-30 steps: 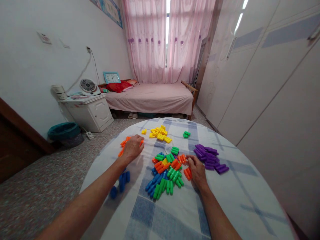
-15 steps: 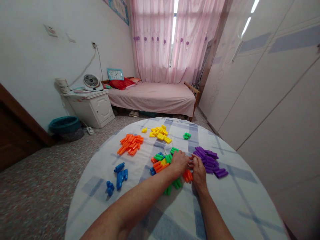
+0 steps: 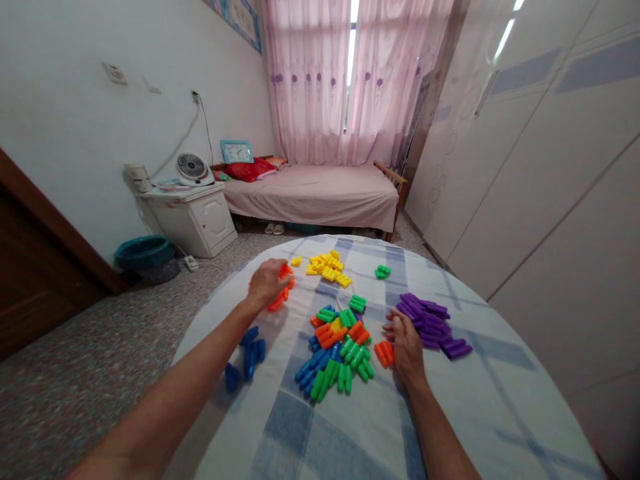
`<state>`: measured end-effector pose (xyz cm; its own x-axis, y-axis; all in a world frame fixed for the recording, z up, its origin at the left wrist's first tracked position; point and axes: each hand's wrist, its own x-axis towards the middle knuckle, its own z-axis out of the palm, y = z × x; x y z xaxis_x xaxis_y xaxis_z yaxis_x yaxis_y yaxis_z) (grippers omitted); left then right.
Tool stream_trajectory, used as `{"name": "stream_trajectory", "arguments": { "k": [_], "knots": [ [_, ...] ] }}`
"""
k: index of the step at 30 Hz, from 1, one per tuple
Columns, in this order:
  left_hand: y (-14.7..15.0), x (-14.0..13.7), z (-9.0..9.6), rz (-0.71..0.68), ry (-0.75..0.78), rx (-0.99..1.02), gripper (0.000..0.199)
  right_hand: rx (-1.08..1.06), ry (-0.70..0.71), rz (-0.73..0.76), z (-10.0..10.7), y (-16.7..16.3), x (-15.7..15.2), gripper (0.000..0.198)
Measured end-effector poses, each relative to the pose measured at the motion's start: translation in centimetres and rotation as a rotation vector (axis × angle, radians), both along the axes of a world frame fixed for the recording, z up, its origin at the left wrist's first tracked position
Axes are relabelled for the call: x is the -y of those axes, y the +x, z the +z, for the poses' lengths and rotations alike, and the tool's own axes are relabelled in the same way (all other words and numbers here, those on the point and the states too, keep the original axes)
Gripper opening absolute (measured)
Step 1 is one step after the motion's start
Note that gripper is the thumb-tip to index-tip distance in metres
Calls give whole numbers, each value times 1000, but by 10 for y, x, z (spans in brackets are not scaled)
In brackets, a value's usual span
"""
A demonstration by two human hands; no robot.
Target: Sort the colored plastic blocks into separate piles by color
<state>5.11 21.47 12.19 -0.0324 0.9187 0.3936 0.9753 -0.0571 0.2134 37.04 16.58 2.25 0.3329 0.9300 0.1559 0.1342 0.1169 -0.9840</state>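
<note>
Orange plastic at the far left: here's the left hand (image 3: 267,283) right over the orange block pile (image 3: 286,295), fingers curled, though from this angle I can't tell whether they grip a piece. Across the cloth-covered counter (image 3: 360,433), the right hand (image 3: 407,343) sits loosely open, just beside a ridged orange block (image 3: 384,354), purple blocks (image 3: 430,323) to its right! Between the hands, the mixed heap (image 3: 345,343); yellow blocks (image 3: 330,267) beyond, blue blocks (image 3: 253,357) near the left forearm.
</note>
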Motion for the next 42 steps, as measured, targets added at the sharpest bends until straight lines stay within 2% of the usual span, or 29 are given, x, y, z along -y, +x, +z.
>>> {"name": "stream_trajectory", "arguments": {
  "k": [2, 5, 9, 13, 16, 18, 20, 23, 27, 31, 34, 37, 40, 42],
  "knots": [
    [-35, -8, -9, 159, -59, 37, 39, 22, 0, 0, 0, -1, 0, 45],
    [-60, -12, -23, 237, -120, 66, 39, 47, -5, 1, -1, -1, 1, 44],
    [-62, -11, -35, 205, -148, 74, 38, 46, -7, 9, 0, 0, 1, 43],
    [-54, -10, -29, 151, -130, 63, 40, 29, -6, 2, 0, -1, 1, 43],
    [-29, -2, -17, 50, -72, 38, 38, 47, -15, -2, 1, -2, 0, 43],
    [0, 11, -9, -106, -45, 43, 34, 54, -14, 3, 2, -2, 1, 43],
    [38, 27, -5, -354, -30, 97, 31, 54, -9, 4, 3, -2, 1, 42],
    [95, 51, -10, -547, -67, 43, 26, 56, -4, 1, 4, -2, 2, 41],
    [145, 62, -27, -531, -135, -134, 22, 55, -7, 19, 3, -1, 2, 43],
    [164, 59, -37, -469, -181, -197, 16, 59, -10, 32, 3, 0, 2, 42],
    [166, 60, -34, -473, -213, -167, 14, 61, -11, 41, 2, 0, 2, 42],
    [153, 64, -22, -483, -174, -5, 15, 64, -15, 47, -1, 2, 1, 43],
    [114, 62, -4, -425, -36, 221, 17, 63, -18, 49, -6, 3, -1, 43],
    [71, 55, 5, -297, 40, 328, 19, 69, -19, 48, -9, 3, -3, 43]
  ]
}}
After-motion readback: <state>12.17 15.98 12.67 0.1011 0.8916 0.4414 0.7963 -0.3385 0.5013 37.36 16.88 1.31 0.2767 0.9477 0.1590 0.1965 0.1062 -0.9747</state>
